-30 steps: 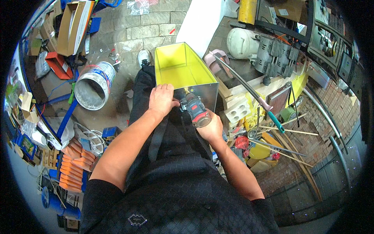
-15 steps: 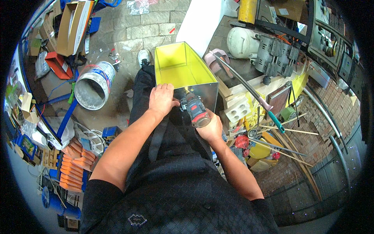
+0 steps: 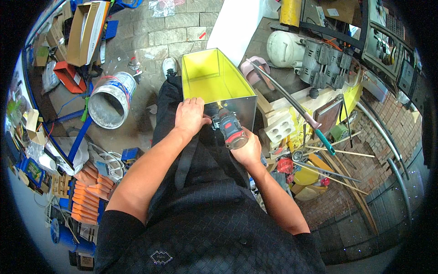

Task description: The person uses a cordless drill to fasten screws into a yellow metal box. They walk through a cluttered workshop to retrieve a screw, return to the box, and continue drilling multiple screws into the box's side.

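An open-topped box (image 3: 244,82), yellow inside with dark outer walls, stands in front of my body. My right hand (image 3: 247,148) is wrapped round a cordless drill (image 3: 232,130), whose brass-coloured tip meets the box's near wall just below the rim. My left hand (image 3: 190,115) grips that same wall near its left corner, fingers over the rim. The left thumb reaches toward a small metal piece (image 3: 215,122) beside the drill; whether it touches is hard to make out. The drill's handle is hidden by my right hand.
To the left lie a white bucket (image 3: 109,100) on its side, a cardboard box (image 3: 86,34) and stacked orange pieces (image 3: 86,201). An air compressor (image 3: 315,59) stands at the far right. A long teal-handled tool (image 3: 292,102) slants close by the box's right side.
The whole view has shifted very slightly. Both hands, the drill and the box hold the same places relative to one another.
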Demonstrator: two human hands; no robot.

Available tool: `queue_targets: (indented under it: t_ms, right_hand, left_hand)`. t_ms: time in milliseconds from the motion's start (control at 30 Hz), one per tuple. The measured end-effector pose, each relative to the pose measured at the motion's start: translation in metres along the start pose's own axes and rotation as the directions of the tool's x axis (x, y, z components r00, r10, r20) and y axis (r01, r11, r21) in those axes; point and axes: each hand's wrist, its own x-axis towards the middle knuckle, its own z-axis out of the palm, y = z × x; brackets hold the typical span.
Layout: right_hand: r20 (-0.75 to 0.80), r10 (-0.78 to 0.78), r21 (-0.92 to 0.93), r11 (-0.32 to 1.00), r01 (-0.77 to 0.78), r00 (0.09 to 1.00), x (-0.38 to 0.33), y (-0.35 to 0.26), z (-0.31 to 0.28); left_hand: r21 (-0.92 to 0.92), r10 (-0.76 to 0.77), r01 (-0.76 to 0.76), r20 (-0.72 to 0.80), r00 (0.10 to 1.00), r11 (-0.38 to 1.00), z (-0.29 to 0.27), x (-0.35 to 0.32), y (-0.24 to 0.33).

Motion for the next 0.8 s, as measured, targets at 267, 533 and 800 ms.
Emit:
queue_targets:
  t_ms: [267,533,800]
  right_hand:
    - [0.010,0.001,-0.022,1.000,-0.001,1.000,-0.0006,-0.0023,-0.0032]
    - [0.014,0.002,-0.045,0.999,-0.001,1.000,-0.0005,-0.0025,-0.0024]
    - [-0.004,-0.002,-0.006,1.000,0.002,1.000,-0.0021,-0.0091,-0.0083]
  left_hand:
    - [0.002,-0.004,0.004,0.006,1.000,1.000,-0.0004,-0.0015,0.0013]
    - [0.002,0.008,-0.008,-0.001,1.000,1.000,0.0000,-0.0014,0.0011]
    - [0.002,0.005,-0.005,0.005,1.000,1.000,0.0015,0.0010,0.0010]
